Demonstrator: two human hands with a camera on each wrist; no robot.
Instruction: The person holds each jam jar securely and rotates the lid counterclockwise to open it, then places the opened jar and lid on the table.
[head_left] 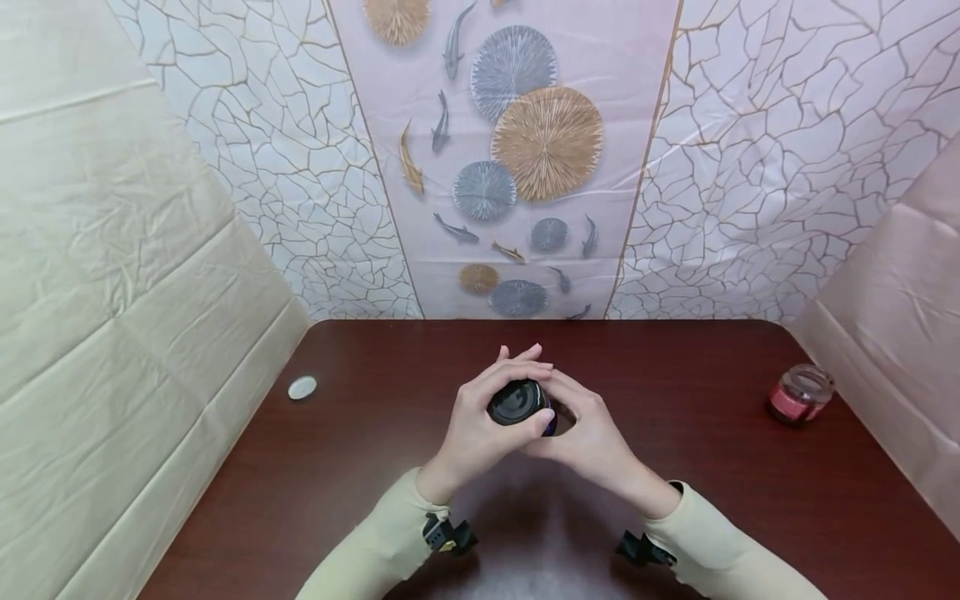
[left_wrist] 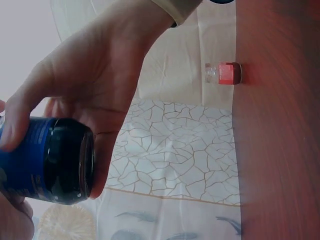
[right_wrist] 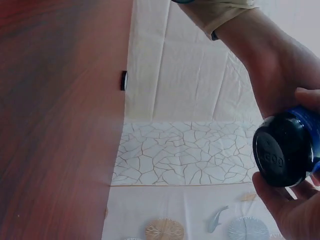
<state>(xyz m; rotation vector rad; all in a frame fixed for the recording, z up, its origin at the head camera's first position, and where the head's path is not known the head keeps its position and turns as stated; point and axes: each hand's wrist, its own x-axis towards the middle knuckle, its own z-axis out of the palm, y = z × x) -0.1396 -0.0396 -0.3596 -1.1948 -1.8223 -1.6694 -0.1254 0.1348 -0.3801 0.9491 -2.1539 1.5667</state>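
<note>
A small dark jar (head_left: 513, 402) with a blue label is held tilted in the air over the middle of the table. My left hand (head_left: 483, 421) grips it from the left, thumb along the near side and fingers arched over the far side. From the right, my right hand (head_left: 596, 433) curls round the label end, partly hidden behind the left thumb and fingers. In the left wrist view the blue label of the jar (left_wrist: 22, 157) shows beside its glossy black end. Raised markings on the round end of the jar (right_wrist: 275, 152) face the right wrist camera.
On the dark red-brown table (head_left: 375, 467), a small white disc-shaped lid (head_left: 302, 387) lies near the left edge. An uncapped glass jar (head_left: 801, 395) with a pink-red label stands near the right edge. Patterned cloth (head_left: 517, 250) hangs behind the table, with plain cloth at both sides.
</note>
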